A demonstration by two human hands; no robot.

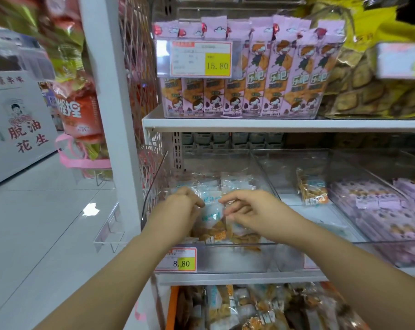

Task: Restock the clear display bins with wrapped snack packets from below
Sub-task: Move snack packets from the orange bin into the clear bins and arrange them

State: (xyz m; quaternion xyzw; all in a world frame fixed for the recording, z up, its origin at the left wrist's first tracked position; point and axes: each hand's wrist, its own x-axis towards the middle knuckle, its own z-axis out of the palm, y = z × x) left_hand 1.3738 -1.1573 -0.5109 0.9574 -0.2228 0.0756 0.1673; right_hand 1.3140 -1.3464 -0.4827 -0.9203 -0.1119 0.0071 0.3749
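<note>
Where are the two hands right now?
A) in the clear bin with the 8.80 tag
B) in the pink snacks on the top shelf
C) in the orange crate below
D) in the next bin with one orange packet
A: the left hand and right hand are both inside the clear bin, fingers curled on its wrapped packets, above the 8.80 tag.

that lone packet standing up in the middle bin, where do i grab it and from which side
Probably pinch the flat sealed top edge of the upright packet, coming straight down through the open top of the middle bin. It stands on end with nothing packed against it, so that edge is free; the clear front wall blocks a level approach. The right hand pinches a left-bin packet.
</note>
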